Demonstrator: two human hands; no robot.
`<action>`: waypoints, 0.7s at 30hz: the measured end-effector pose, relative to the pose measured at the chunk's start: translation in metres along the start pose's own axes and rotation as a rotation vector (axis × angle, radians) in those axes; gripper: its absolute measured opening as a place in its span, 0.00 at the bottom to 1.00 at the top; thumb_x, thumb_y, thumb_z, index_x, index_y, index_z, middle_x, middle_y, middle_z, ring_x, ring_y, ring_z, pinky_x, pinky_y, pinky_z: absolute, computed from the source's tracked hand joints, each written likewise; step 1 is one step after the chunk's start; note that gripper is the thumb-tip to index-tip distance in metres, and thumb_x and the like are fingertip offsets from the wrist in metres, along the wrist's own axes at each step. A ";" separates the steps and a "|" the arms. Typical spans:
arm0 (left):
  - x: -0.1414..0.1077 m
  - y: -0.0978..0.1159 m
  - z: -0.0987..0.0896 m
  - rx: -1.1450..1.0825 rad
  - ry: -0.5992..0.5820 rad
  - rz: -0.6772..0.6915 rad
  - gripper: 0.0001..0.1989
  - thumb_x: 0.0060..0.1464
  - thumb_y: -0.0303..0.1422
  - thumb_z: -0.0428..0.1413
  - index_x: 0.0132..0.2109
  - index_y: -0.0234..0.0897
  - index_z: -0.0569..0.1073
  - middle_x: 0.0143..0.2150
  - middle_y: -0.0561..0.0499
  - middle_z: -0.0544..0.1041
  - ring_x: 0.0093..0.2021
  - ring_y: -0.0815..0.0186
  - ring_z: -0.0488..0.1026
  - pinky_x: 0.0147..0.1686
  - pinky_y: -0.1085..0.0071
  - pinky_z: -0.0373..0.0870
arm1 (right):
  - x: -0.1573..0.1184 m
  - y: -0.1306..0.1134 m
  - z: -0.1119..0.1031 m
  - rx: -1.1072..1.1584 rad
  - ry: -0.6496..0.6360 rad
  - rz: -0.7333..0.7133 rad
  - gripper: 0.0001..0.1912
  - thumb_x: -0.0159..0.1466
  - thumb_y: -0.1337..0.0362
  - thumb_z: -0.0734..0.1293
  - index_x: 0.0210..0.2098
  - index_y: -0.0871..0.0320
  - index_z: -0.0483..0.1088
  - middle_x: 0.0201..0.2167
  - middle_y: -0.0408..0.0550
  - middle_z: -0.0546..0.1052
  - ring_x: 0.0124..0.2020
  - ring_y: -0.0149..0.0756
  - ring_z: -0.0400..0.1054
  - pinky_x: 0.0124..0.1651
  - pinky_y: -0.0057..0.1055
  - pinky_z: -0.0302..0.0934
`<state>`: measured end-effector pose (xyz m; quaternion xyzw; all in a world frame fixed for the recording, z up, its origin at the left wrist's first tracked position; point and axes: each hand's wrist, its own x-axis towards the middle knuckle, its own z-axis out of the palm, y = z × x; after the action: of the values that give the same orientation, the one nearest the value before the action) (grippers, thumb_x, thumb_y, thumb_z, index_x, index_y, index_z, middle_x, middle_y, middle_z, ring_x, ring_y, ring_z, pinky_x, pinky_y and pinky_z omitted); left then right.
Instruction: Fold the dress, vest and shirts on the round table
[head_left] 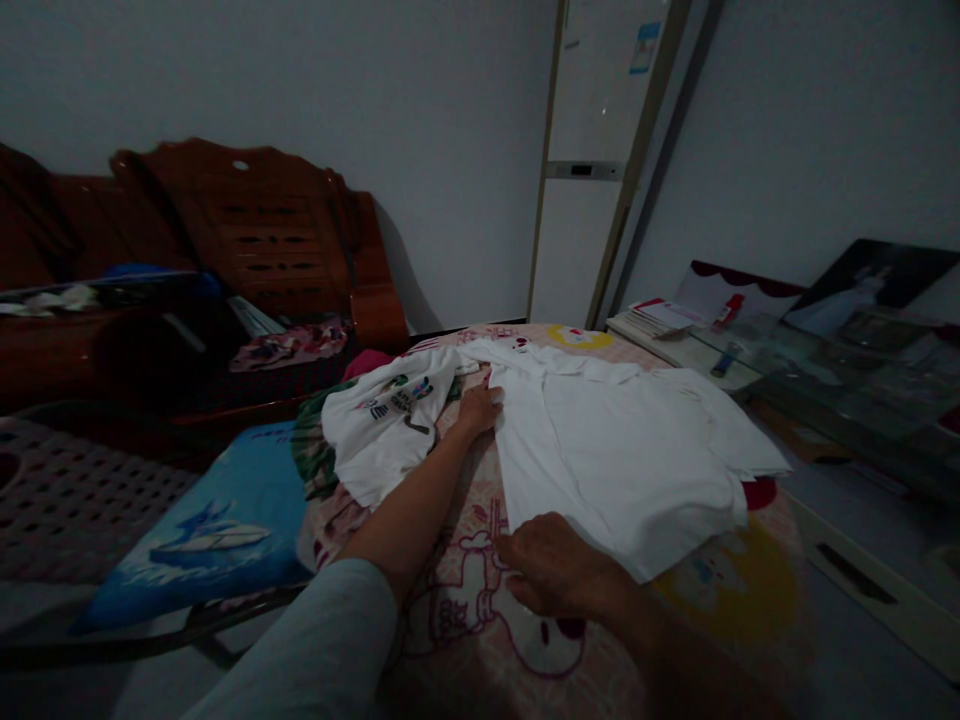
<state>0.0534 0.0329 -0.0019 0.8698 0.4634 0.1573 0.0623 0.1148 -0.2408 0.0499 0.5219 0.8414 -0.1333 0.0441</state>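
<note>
A plain white shirt point(622, 440) lies spread on a round table with a pink patterned tablecloth point(487, 600). At the shirt's left edge, toward its far end, my left hand point(480, 408) has its fingers closed on the fabric. My right hand point(551, 565) pinches the same shirt at its near left corner, fingers curled; the fingertips are partly hidden. Left of my left forearm lies a bunched white garment point(386, 420) with a printed design. It rests over a green patterned cloth point(313, 450).
A blue cushion point(225, 510) with a boat print sits on a chair at the left. Behind it stands a carved wooden sofa point(255, 230) with clothes on it. A tall white cabinet unit point(585, 160) stands at the back. At right is a glass-topped stand point(810, 370) with papers and a picture.
</note>
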 end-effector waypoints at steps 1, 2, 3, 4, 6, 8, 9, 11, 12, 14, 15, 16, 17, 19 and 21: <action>-0.001 0.001 0.000 -0.010 0.003 -0.004 0.20 0.58 0.31 0.55 0.57 0.41 0.75 0.60 0.43 0.73 0.59 0.54 0.70 0.61 0.63 0.62 | -0.002 0.001 -0.001 -0.007 -0.001 0.000 0.10 0.62 0.64 0.65 0.42 0.60 0.72 0.40 0.55 0.80 0.39 0.43 0.73 0.38 0.34 0.57; -0.001 0.002 0.000 -0.019 0.006 -0.009 0.20 0.58 0.30 0.55 0.58 0.42 0.75 0.60 0.43 0.73 0.59 0.54 0.70 0.61 0.63 0.62 | -0.003 0.003 -0.002 -0.009 -0.002 0.000 0.10 0.62 0.64 0.65 0.42 0.60 0.72 0.39 0.54 0.80 0.39 0.42 0.73 0.38 0.33 0.57; -0.002 0.003 0.000 -0.024 0.005 -0.012 0.20 0.58 0.29 0.55 0.58 0.42 0.75 0.60 0.43 0.73 0.59 0.55 0.70 0.61 0.63 0.62 | -0.004 0.003 -0.002 -0.009 -0.001 0.003 0.10 0.62 0.64 0.65 0.42 0.60 0.71 0.39 0.53 0.80 0.39 0.42 0.73 0.38 0.33 0.57; -0.003 0.005 -0.001 -0.024 0.001 -0.012 0.20 0.58 0.29 0.54 0.58 0.42 0.75 0.59 0.43 0.74 0.59 0.55 0.70 0.61 0.63 0.62 | -0.004 0.003 -0.001 -0.009 0.006 0.012 0.10 0.62 0.63 0.65 0.42 0.59 0.71 0.39 0.53 0.80 0.39 0.42 0.73 0.38 0.33 0.57; -0.003 0.007 -0.002 -0.012 -0.010 -0.009 0.21 0.59 0.28 0.53 0.58 0.41 0.75 0.59 0.43 0.74 0.59 0.56 0.71 0.61 0.64 0.62 | -0.002 0.002 0.002 -0.007 0.032 0.033 0.13 0.64 0.58 0.65 0.43 0.59 0.71 0.38 0.53 0.80 0.39 0.43 0.73 0.39 0.34 0.58; -0.004 0.009 -0.003 0.000 -0.017 -0.015 0.21 0.60 0.28 0.52 0.59 0.40 0.74 0.60 0.42 0.73 0.59 0.57 0.71 0.61 0.64 0.63 | 0.002 0.000 0.005 -0.014 0.050 0.054 0.14 0.65 0.58 0.63 0.44 0.60 0.71 0.39 0.55 0.80 0.40 0.43 0.73 0.39 0.35 0.58; -0.004 0.010 -0.004 0.003 -0.017 -0.020 0.21 0.60 0.28 0.52 0.60 0.39 0.73 0.60 0.42 0.73 0.59 0.57 0.70 0.61 0.65 0.62 | 0.003 -0.001 0.007 -0.019 0.050 0.060 0.13 0.64 0.61 0.63 0.45 0.61 0.71 0.40 0.55 0.80 0.40 0.43 0.73 0.38 0.35 0.58; -0.003 0.009 -0.004 -0.001 -0.018 -0.039 0.23 0.59 0.29 0.53 0.61 0.37 0.72 0.61 0.41 0.72 0.61 0.57 0.69 0.61 0.66 0.62 | 0.005 -0.001 0.007 -0.024 0.038 0.069 0.14 0.62 0.67 0.62 0.46 0.62 0.71 0.41 0.56 0.80 0.39 0.43 0.73 0.37 0.35 0.57; -0.003 0.008 -0.004 -0.006 -0.021 -0.048 0.23 0.58 0.30 0.54 0.61 0.36 0.71 0.61 0.40 0.72 0.61 0.57 0.68 0.62 0.66 0.61 | 0.005 0.001 0.006 -0.018 0.038 0.077 0.14 0.60 0.69 0.62 0.45 0.62 0.71 0.40 0.56 0.80 0.39 0.43 0.73 0.37 0.34 0.56; -0.002 0.005 -0.004 -0.023 -0.026 -0.059 0.24 0.58 0.30 0.55 0.62 0.35 0.71 0.61 0.40 0.72 0.62 0.57 0.68 0.62 0.67 0.61 | 0.003 0.005 0.003 0.031 0.065 0.088 0.12 0.59 0.70 0.62 0.42 0.61 0.72 0.38 0.55 0.80 0.37 0.41 0.72 0.36 0.33 0.55; -0.001 0.004 -0.003 -0.035 -0.026 -0.058 0.25 0.57 0.29 0.55 0.62 0.35 0.71 0.61 0.41 0.73 0.62 0.57 0.68 0.63 0.67 0.61 | 0.002 0.007 0.000 0.078 0.085 0.091 0.11 0.59 0.70 0.62 0.39 0.61 0.73 0.36 0.53 0.80 0.36 0.39 0.71 0.35 0.32 0.54; 0.000 0.003 -0.003 -0.050 -0.025 -0.055 0.25 0.57 0.29 0.56 0.62 0.36 0.71 0.61 0.41 0.73 0.62 0.57 0.68 0.63 0.67 0.61 | 0.001 0.010 -0.003 0.142 0.100 0.092 0.09 0.58 0.70 0.63 0.36 0.60 0.73 0.33 0.51 0.79 0.34 0.37 0.70 0.35 0.31 0.54; 0.002 0.002 -0.002 -0.068 -0.022 -0.053 0.25 0.56 0.29 0.56 0.62 0.38 0.71 0.61 0.42 0.73 0.62 0.57 0.69 0.63 0.66 0.61 | 0.000 0.013 -0.006 0.220 0.113 0.094 0.07 0.58 0.71 0.63 0.33 0.59 0.73 0.31 0.49 0.79 0.32 0.34 0.69 0.34 0.29 0.53; 0.009 0.001 -0.002 -0.143 -0.013 -0.079 0.25 0.54 0.28 0.59 0.60 0.40 0.73 0.60 0.44 0.74 0.61 0.56 0.69 0.62 0.66 0.62 | -0.001 0.018 -0.010 0.393 0.128 0.106 0.06 0.56 0.72 0.64 0.28 0.59 0.73 0.26 0.44 0.76 0.27 0.29 0.65 0.31 0.26 0.51; 0.020 0.000 -0.002 -0.236 -0.006 -0.130 0.25 0.51 0.26 0.60 0.58 0.40 0.76 0.58 0.44 0.75 0.59 0.56 0.71 0.61 0.66 0.63 | -0.001 0.023 -0.010 0.551 0.138 0.117 0.06 0.53 0.74 0.64 0.26 0.60 0.72 0.23 0.41 0.73 0.24 0.26 0.62 0.29 0.24 0.50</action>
<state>0.0630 0.0491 0.0041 0.8251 0.4968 0.2039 0.1757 0.1362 -0.2289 0.0554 0.5695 0.7432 -0.3180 -0.1491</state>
